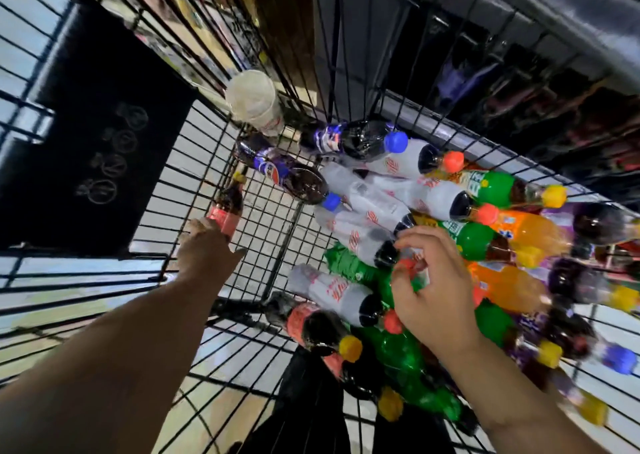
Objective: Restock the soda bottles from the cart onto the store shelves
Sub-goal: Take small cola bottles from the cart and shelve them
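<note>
Many soda bottles lie heaped in the right half of a black wire cart (pixel 263 211): white-labelled colas with red caps (pixel 433 193), green bottles (pixel 401 353), orange ones (pixel 519 228) and blue-labelled colas (pixel 287 173). A red-labelled cola bottle with a yellow cap (pixel 227 207) lies apart at the cart's left side. My left hand (pixel 207 245) reaches its base, fingers touching it and thumb spread wide. My right hand (pixel 436 287) is over the heap, thumb and curled fingers round the red cap of a white-labelled cola (pixel 407 264).
A whitish plastic cup (pixel 254 105) sits in the cart's far corner. The cart's wire walls rise on the left and far sides. Dark store shelves (pixel 571 114) lie beyond the right wall. Light floor tiles show through the mesh.
</note>
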The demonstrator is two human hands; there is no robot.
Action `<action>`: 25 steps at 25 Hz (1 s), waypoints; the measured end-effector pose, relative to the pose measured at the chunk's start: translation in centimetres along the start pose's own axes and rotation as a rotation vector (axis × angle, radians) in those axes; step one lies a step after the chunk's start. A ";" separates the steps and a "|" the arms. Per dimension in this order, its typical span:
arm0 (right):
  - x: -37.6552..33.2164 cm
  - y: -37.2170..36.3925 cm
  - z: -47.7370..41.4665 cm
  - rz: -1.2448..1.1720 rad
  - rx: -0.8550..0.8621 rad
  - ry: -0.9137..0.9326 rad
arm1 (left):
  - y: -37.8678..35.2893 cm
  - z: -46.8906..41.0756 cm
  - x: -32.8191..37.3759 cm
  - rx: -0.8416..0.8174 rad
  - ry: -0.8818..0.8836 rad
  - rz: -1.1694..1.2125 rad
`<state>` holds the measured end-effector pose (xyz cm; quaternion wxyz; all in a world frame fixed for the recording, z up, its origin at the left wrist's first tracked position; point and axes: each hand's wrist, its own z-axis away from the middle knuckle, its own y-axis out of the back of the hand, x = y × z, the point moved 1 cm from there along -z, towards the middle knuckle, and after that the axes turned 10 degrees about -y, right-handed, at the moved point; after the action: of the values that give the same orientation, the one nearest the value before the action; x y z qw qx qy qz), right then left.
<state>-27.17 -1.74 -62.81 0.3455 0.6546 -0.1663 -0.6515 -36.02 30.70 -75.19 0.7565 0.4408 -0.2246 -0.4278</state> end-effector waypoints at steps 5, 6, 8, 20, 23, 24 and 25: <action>-0.5 0.7 0.7 -0.022 0.094 0.017 | 0.8 -1.9 0.1 0.050 -0.030 0.024; -0.5 1.0 1.0 -0.032 0.097 0.016 | 1.1 -1.9 0.2 0.027 -0.054 0.012; -0.7 1.7 1.5 -0.053 0.115 0.003 | 1.8 -1.8 0.6 -0.032 -0.162 -0.010; -4.1 5.3 4.1 -0.433 -0.247 -0.439 | 14.5 6.5 7.6 -0.151 -0.672 0.296; -5.7 4.3 4.5 -0.608 -0.320 -0.505 | 17.3 11.4 11.8 -0.055 -0.971 0.255; -6.0 4.3 4.7 -0.615 -0.250 -0.517 | 17.6 12.8 13.1 0.030 -1.088 0.227; -6.1 4.6 4.9 -0.619 -0.169 -0.526 | 17.7 14.0 14.3 0.093 -1.145 0.241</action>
<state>-31.38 -2.06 -54.86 0.1316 0.4541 0.0097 -0.8811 -30.42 16.32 -53.36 0.5377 0.1438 -0.6646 -0.4985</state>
